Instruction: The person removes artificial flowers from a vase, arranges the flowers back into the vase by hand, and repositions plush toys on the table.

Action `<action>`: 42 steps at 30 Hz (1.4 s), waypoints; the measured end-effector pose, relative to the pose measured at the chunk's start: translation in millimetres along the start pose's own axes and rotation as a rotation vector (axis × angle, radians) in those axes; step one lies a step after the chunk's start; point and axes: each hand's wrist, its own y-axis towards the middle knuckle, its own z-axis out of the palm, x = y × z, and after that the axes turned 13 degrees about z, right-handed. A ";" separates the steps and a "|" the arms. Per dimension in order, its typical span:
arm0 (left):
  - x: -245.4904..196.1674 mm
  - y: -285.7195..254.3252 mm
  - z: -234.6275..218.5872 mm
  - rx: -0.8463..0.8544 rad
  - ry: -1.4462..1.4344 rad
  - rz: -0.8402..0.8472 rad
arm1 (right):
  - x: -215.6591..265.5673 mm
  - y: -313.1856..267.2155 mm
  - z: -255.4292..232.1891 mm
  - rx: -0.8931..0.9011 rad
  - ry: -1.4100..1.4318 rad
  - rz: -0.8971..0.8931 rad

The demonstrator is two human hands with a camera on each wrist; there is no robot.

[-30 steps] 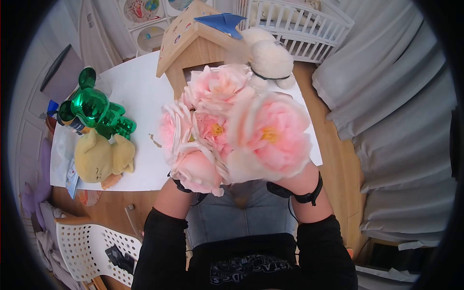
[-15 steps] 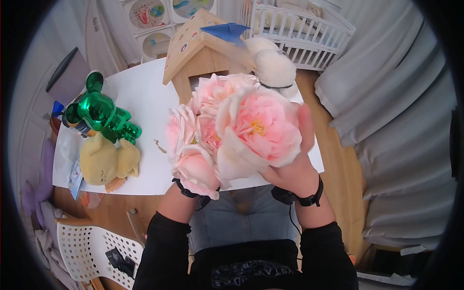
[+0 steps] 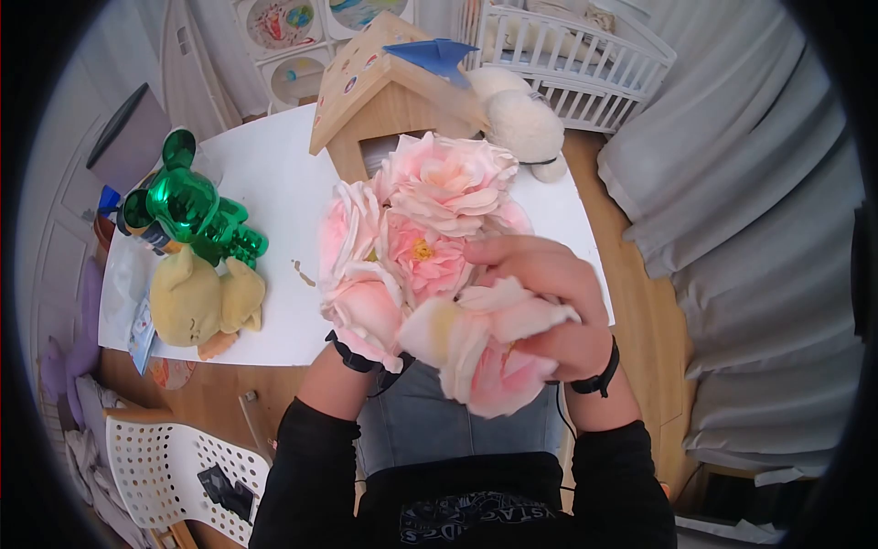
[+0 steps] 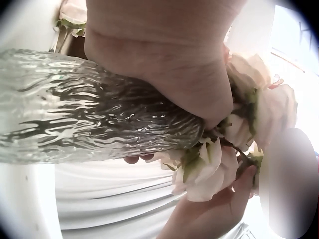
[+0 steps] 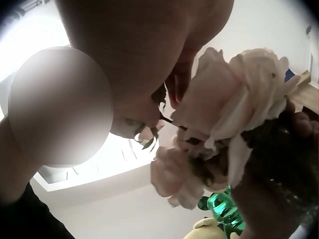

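Note:
In the left wrist view, my left hand (image 4: 164,59) grips a clear ridged glass vase (image 4: 99,114) near its mouth. Flowers hide that hand in the head view. Several pale pink artificial roses (image 3: 448,183) spread from the vase's mouth. On their right side, my right hand (image 3: 553,284) is bent over one large rose (image 3: 503,366), whose bloom tips down toward my lap. From the left wrist view, the right thumb and fingers pinch a thin dark stem (image 4: 243,157) close under a bloom.
On the white table (image 3: 274,183) stand a wooden toy house (image 3: 393,119), a white plush toy (image 3: 521,128), a shiny green bear figure (image 3: 187,206) and a yellow plush toy (image 3: 187,302). A perforated white chair (image 3: 155,467) is at lower left; grey curtains (image 3: 732,201) hang right.
The large rose at the right has swung down from facing up to tipping toward my lap. My right hand has come over it, moving inward. The left arm stays about where it was.

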 end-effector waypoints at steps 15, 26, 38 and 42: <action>-5.2 -17.9 4.6 0.006 0.067 0.009 | 26.0 -21.9 55.5 -0.180 0.003 0.344; -5.2 12.2 19.1 0.020 0.115 0.030 | -13.1 -14.9 49.8 -0.429 -0.921 -0.340; -11.9 10.8 20.1 0.030 0.190 0.032 | -11.3 -2.3 42.4 -0.436 -0.695 -0.314; -12.7 13.3 22.9 0.035 0.207 0.036 | -18.2 -21.0 48.8 -0.479 -0.859 -0.259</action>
